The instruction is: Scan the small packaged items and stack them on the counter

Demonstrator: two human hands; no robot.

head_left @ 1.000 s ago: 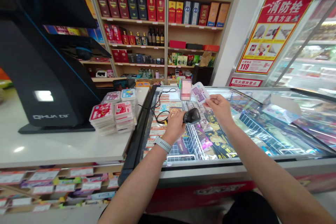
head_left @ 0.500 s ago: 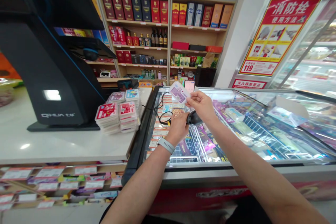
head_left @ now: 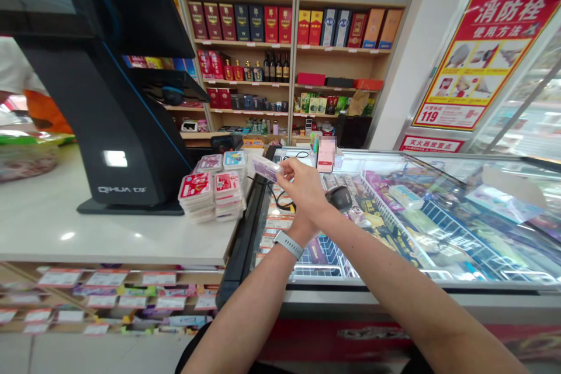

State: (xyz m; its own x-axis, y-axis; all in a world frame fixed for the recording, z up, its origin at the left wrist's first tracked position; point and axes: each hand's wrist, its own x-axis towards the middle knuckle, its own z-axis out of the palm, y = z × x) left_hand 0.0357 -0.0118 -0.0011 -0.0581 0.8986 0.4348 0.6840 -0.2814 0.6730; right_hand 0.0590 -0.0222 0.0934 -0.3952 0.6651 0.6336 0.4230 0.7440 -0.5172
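My right hand (head_left: 304, 187) pinches a flat clear pack with a purple label (head_left: 265, 168), tilted, near the left edge of the freezer. Under it, mostly covered by the right hand and wrist, is my left hand (head_left: 304, 225); its fingers are hidden. A black handheld scanner (head_left: 339, 198) with a cable sticks out just right of both hands, above the freezer glass. On the counter to the left stand piles of similar flat packs, with red labels (head_left: 196, 186) in front and purple and blue ones behind.
A black terminal (head_left: 131, 123) stands on the white counter (head_left: 153, 245). The glass-topped freezer (head_left: 350, 277) holds wire baskets of packaged goods. A phone (head_left: 325, 155) stands upright at its back edge. Shelves of boxes and bottles rise behind. Part of a person (head_left: 41, 105) shows at far left.
My right hand has moved left with the pack, crossing over my left hand, and the pack has tipped flatter. The view has shifted slightly left.
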